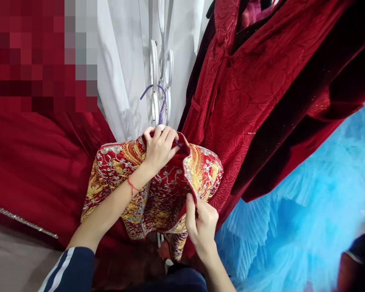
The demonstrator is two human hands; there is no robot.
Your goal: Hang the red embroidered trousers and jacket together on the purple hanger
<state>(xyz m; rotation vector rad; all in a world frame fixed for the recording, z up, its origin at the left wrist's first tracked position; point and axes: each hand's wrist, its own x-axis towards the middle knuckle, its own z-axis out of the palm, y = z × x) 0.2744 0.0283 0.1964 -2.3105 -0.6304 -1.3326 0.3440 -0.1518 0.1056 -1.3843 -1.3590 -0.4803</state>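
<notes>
Head: jacket (162, 198) below left hand (160, 150)

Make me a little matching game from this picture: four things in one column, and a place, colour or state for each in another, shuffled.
Things:
1. Hanger
2. Bracelet
3. Ruffles
4. Right hand

Places, colours, states:
A. Light blue, at the lower right
B. Gripping an edge of the embroidered jacket
C. Purple, with its hook showing above the collar
D. Red, around the left wrist

Right pairs: 1-C, 2-D, 3-A, 4-B
</notes>
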